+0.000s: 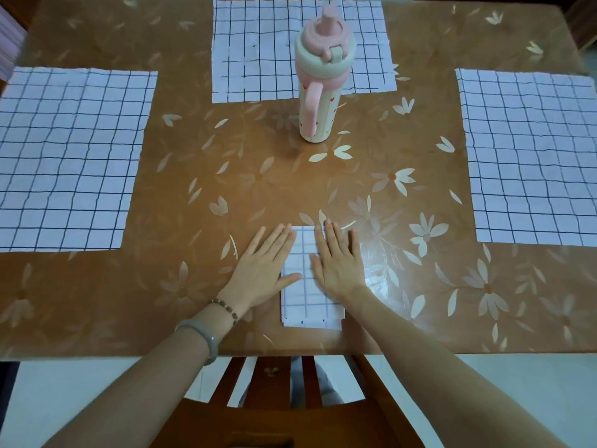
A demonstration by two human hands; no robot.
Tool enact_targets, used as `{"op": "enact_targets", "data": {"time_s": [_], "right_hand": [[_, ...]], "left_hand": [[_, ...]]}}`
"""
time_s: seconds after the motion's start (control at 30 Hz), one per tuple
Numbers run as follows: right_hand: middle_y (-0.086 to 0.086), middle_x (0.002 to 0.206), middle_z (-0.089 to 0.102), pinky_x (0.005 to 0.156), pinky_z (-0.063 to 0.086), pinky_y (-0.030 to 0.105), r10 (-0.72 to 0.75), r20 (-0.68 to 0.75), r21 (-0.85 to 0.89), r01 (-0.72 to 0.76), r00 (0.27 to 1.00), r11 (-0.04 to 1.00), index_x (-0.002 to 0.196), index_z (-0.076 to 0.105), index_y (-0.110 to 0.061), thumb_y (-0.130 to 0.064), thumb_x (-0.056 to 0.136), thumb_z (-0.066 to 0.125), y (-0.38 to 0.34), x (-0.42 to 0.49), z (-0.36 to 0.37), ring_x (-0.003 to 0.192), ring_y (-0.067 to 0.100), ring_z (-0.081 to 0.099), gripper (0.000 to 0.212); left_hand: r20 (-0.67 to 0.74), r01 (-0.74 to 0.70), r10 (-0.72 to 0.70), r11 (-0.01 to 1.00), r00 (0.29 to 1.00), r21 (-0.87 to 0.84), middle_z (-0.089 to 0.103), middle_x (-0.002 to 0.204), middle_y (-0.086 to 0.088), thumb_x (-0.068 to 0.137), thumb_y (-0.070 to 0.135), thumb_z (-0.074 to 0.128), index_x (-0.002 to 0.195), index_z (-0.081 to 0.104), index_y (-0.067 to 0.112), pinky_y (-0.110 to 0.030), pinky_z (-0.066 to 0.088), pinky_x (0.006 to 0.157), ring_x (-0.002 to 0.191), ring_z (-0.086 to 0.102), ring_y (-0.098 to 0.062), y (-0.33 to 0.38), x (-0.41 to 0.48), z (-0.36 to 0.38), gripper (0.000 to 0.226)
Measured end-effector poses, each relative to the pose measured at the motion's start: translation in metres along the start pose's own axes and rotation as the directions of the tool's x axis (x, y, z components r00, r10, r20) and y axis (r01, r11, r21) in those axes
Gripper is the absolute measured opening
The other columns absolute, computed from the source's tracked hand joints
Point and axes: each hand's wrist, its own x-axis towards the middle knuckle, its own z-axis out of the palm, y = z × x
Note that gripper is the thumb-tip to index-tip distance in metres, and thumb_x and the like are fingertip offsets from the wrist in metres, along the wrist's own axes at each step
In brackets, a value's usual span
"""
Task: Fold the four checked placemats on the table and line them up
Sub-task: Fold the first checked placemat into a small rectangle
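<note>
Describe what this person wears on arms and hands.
Both forearms are bare; no sleeves in view. The left wrist carries a brown beaded bracelet and, further up the arm, a smooth grey bangle. Left hand and right hand show no rings or gloves; the right wrist wears nothing.

Folded placemat point(307, 299) nearest, bottle point(318, 76) behind, three placemats point(64, 156) around

Head view, looking forward and down, close above table point(420, 92)

left placemat point(64, 156) cropped, right placemat point(533, 156) cropped
</note>
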Motion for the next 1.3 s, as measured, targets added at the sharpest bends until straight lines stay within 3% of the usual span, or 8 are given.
{"op": "enact_targets", "data": {"time_s": [0.3,0.43,0.57,0.77,0.87,1.07,1.2,1.3], "right_hand": [[0.015,0.154,0.027,0.112,0.004,0.052,-0.001,-0.022,0.000,0.001,1.000,1.000,0.148,0.026,-0.013,-0.039,0.096,0.019,-0.001,0.000,0.002,0.142,0.032,0.025,0.059],[0.015,0.154,0.026,0.112,0.002,0.051,0.003,-0.018,0.001,-0.003,1.000,1.000,0.149,0.025,-0.013,-0.039,0.095,0.018,-0.001,0.000,0.002,0.143,0.031,0.023,0.060],[0.015,0.154,0.025,0.112,-0.001,0.050,-0.001,-0.017,-0.015,0.001,1.000,1.000,0.149,0.025,-0.013,-0.039,0.095,0.016,-0.001,0.001,0.002,0.143,0.032,0.023,0.060],[0.015,0.155,0.022,0.112,-0.004,0.049,-0.005,-0.018,-0.026,0.004,1.000,1.000,0.150,0.022,-0.013,-0.040,0.095,0.011,-0.002,0.001,0.000,0.144,0.031,0.019,0.062],[0.015,0.155,0.023,0.112,-0.003,0.049,-0.010,-0.015,-0.034,0.009,1.000,0.999,0.150,0.023,-0.013,-0.040,0.095,0.013,-0.002,0.001,0.000,0.144,0.031,0.020,0.062],[0.014,0.157,0.018,0.113,-0.004,0.049,0.000,-0.009,-0.046,-0.001,1.000,0.999,0.150,0.017,-0.013,-0.041,0.096,0.012,-0.003,0.000,0.002,0.145,0.030,0.015,0.061],[0.012,0.158,0.013,0.114,-0.005,0.049,0.000,0.001,-0.025,0.000,1.000,1.000,0.151,0.014,-0.014,-0.042,0.095,0.009,-0.002,0.001,0.002,0.146,0.028,0.010,0.062],[0.014,0.155,0.023,0.113,0.000,0.049,0.002,-0.013,-0.023,-0.002,1.000,1.000,0.149,0.023,-0.013,-0.040,0.096,0.017,-0.001,0.000,0.003,0.144,0.031,0.021,0.060]], "left_hand": [[0.095,-0.099,0.089,0.989,0.992,0.114,0.010,0.159,-0.010,0.086,0.075,0.008,0.152,0.010,0.005,-0.047,0.008,0.119,0.148,0.011,-0.021,-0.017,0.016,0.009,0.096],[0.079,-0.109,0.101,0.988,0.992,0.111,0.022,0.156,-0.015,0.088,0.070,0.013,0.149,0.023,0.001,-0.046,0.009,0.118,0.147,0.014,-0.024,-0.018,-0.010,0.013,0.092],[0.097,-0.110,0.105,0.993,0.990,0.049,0.022,0.155,-0.014,0.091,0.065,0.017,0.148,0.023,0.002,-0.044,0.005,0.119,0.147,-0.001,-0.022,0.004,-0.043,0.026,0.085],[0.161,-0.144,0.142,0.990,0.977,0.004,0.034,0.152,-0.014,0.096,0.061,0.009,0.146,0.029,0.002,-0.045,0.008,0.117,0.143,0.023,-0.023,0.019,-0.075,0.022,0.080],[0.099,-0.088,0.091,0.996,0.991,-0.031,0.033,0.152,-0.011,0.096,0.064,0.016,0.147,0.033,0.005,-0.044,0.007,0.117,0.143,0.024,-0.022,0.025,-0.076,0.016,0.080],[0.053,0.144,-0.142,0.989,0.988,-0.044,-0.012,0.158,-0.004,0.091,0.067,-0.002,0.151,-0.007,0.011,-0.041,-0.005,0.121,0.148,-0.009,-0.020,0.011,0.003,-0.004,0.083],[0.089,0.104,-0.105,0.994,0.990,0.014,0.009,0.161,-0.010,0.093,0.065,0.004,0.152,0.008,0.008,-0.044,0.006,0.121,0.149,0.007,-0.021,0.009,0.021,0.007,0.083],[0.087,0.088,-0.085,0.996,0.993,-0.031,0.012,0.160,-0.010,0.094,0.065,0.013,0.152,0.012,0.007,-0.045,0.007,0.120,0.148,0.009,-0.021,0.012,0.002,0.014,0.082]]}}
